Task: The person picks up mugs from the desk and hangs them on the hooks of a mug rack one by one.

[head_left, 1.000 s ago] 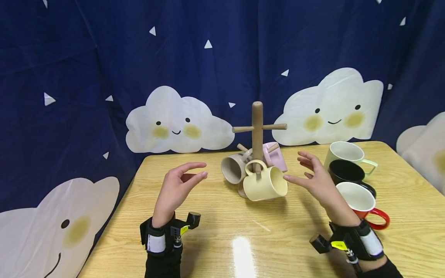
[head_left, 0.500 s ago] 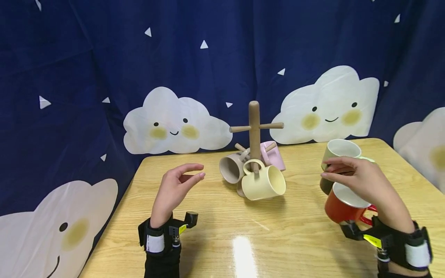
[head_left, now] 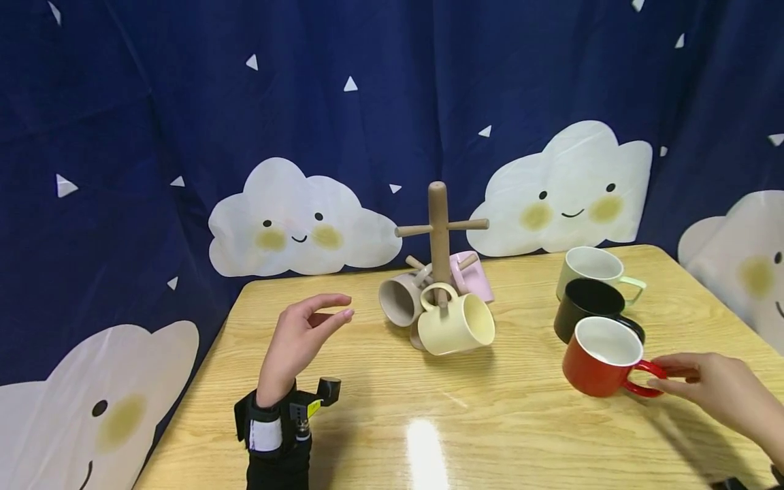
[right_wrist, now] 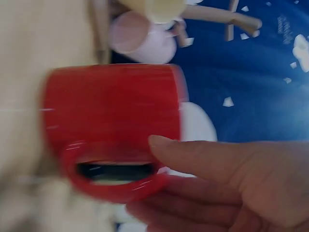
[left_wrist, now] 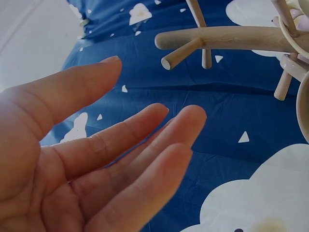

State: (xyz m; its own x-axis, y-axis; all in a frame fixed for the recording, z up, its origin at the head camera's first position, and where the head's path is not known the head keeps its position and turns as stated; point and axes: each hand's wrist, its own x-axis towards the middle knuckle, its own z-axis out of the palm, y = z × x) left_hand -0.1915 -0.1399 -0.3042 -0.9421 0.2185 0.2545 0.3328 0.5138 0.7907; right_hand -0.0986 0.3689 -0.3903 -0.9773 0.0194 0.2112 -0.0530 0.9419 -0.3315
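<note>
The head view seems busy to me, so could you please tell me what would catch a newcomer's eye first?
Probably the bright red mug at the right of the table, its handle between the thumb and fingers of the right hand. Next, the wooden stand near the middle, with yellow, grey and pink mugs hanging from it. Behind everything, smiling white clouds stand out on a dark blue curtain.
</note>
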